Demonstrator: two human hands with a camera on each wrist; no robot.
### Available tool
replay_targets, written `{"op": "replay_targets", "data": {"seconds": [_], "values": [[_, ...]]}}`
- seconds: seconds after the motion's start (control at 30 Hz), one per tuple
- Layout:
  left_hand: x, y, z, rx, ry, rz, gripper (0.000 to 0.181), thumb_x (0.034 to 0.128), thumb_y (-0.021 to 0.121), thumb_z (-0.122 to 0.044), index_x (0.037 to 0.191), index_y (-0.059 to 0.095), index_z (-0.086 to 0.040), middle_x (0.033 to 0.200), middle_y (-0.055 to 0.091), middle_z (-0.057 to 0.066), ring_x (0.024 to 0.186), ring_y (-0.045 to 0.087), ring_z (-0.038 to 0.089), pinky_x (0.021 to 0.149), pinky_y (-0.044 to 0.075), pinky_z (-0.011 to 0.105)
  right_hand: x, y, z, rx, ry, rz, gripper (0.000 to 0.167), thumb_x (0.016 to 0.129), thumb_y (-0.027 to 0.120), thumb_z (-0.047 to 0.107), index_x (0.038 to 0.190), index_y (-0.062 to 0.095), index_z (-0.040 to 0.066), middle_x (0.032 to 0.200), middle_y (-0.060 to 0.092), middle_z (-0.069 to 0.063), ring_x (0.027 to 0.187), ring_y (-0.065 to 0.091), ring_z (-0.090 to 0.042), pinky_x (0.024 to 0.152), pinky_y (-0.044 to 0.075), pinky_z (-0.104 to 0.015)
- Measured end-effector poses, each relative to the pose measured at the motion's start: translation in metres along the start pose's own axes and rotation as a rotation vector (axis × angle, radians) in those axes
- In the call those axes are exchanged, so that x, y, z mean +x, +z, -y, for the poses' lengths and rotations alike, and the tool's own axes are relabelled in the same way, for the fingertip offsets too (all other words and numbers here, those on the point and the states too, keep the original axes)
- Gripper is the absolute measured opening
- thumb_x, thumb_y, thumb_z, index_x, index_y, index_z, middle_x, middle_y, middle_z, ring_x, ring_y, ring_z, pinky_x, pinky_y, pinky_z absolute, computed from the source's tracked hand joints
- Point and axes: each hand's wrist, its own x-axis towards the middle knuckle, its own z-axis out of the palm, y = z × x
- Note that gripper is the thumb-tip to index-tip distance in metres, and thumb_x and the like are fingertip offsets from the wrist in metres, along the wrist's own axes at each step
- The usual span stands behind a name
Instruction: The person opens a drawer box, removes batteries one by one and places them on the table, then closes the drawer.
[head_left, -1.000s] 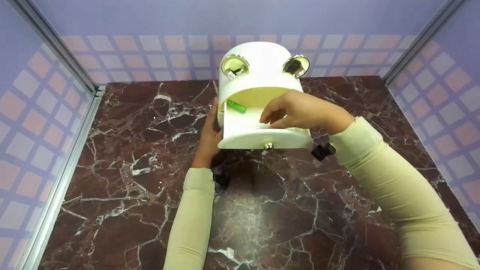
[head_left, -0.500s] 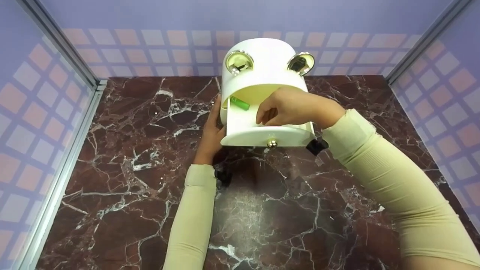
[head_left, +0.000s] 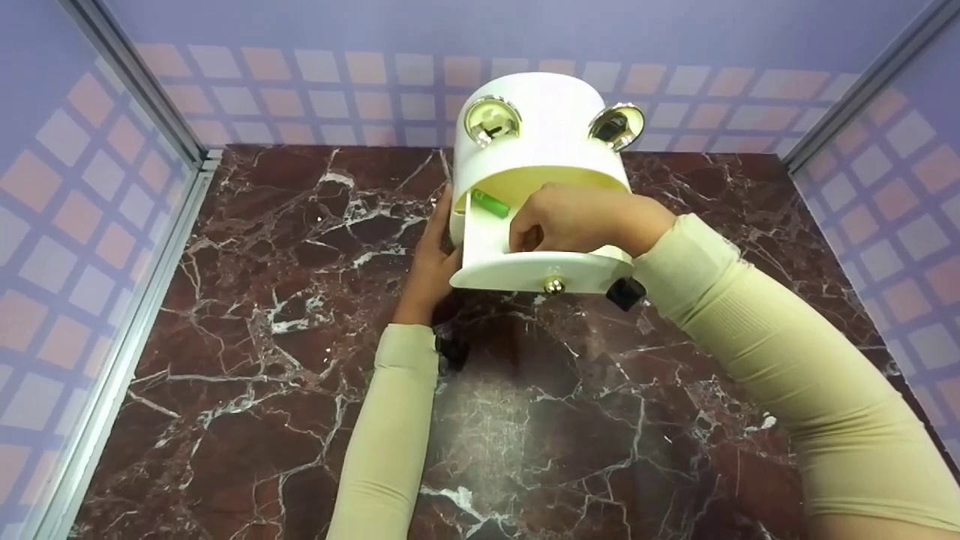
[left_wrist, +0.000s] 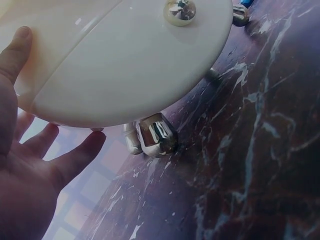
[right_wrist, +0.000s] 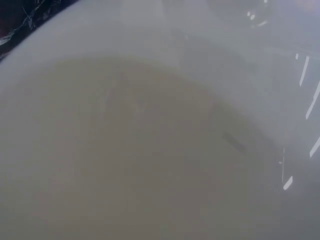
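A white rounded box (head_left: 536,112) with two shiny metallic round ears stands at the back, its drawer (head_left: 525,271) pulled out. Inside the drawer's left side lies a small green cylinder (head_left: 490,204), like a battery. My left hand (head_left: 431,274) rests against the box's left side; the left wrist view shows its thumb and spread, fairly straight fingers (left_wrist: 75,160) at the white surface. My right hand (head_left: 566,219) reaches into the drawer with bent fingers, its fingertips hidden behind the drawer front. Whether it holds anything is not visible. Only blurred white surface (right_wrist: 150,150) fills the right wrist view.
The box has shiny metal feet (left_wrist: 157,135) on a dark red marbled surface (head_left: 247,315). A round metal knob (head_left: 553,285) sits on the drawer front. Tiled walls (head_left: 367,97) enclose the back and both sides.
My right hand has moved lower into the drawer, its fingertips dropping out of sight behind the front. The left hand stays at the box's side, and the head view has shifted slightly.
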Motion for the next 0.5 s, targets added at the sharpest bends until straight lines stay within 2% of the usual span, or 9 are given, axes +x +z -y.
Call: {"op": "replay_targets", "data": {"seconds": [0.07, 0.2, 0.3, 0.43, 0.5], "values": [[-0.0008, -0.0005, -0.0065, -0.01, 0.003, 0.002, 0.075, 0.0917, 0.063, -0.008, 0.154, 0.021, -0.005, 0.16, 0.022, 0.018, 0.148, 0.025, 0.028, 0.12, 0.026, 0.038, 0.0013, -0.0009, 0.002, -0.008, 0.007, 0.014, 0.014, 0.082, 0.067, 0.009, 0.089, 0.077, 0.017, 0.084, 0.074, 0.003, 0.076, 0.065, -0.01, 0.072, 0.055, -0.027], [-0.0019, -0.001, -0.0085, 0.009, -0.017, -0.002, 0.074, 0.0921, 0.063, -0.01, 0.154, 0.022, -0.006, 0.16, 0.023, 0.015, 0.148, 0.025, 0.027, 0.12, 0.026, 0.039, 0.0035, -0.0023, 0.0061, -0.021, 0.008, 0.039, 0.01, 0.084, 0.068, 0.014, 0.087, 0.076, 0.019, 0.082, 0.073, 0.005, 0.074, 0.063, -0.01, 0.07, 0.053, -0.027], [-0.0024, -0.0008, -0.0083, -0.016, -0.043, 0.006, 0.074, 0.0935, 0.062, -0.012, 0.155, 0.021, -0.011, 0.162, 0.022, 0.011, 0.147, 0.027, 0.024, 0.117, 0.032, 0.038, 0.0037, -0.0029, 0.0074, -0.033, 0.012, 0.063, 0.007, 0.085, 0.068, 0.019, 0.082, 0.075, 0.02, 0.077, 0.071, 0.006, 0.069, 0.06, -0.009, 0.066, 0.051, -0.026], [-0.0016, -0.0001, -0.0071, -0.048, -0.056, 0.013, 0.074, 0.0938, 0.06, -0.009, 0.155, 0.02, -0.012, 0.162, 0.02, 0.011, 0.146, 0.03, 0.025, 0.112, 0.04, 0.036, 0.0022, -0.0042, 0.0076, -0.066, 0.048, 0.099, 0.011, 0.083, 0.067, 0.016, 0.074, 0.071, 0.019, 0.069, 0.064, 0.006, 0.062, 0.052, -0.011, 0.06, 0.045, -0.026], [-0.0013, 0.0, -0.0063, -0.042, -0.057, 0.007, 0.074, 0.0937, 0.061, -0.009, 0.155, 0.02, -0.012, 0.162, 0.02, 0.011, 0.146, 0.029, 0.025, 0.112, 0.04, 0.036, 0.0015, -0.0043, 0.0074, -0.086, 0.07, 0.113, 0.012, 0.082, 0.065, 0.013, 0.072, 0.069, 0.018, 0.067, 0.061, 0.005, 0.061, 0.05, -0.013, 0.058, 0.043, -0.026]]}}
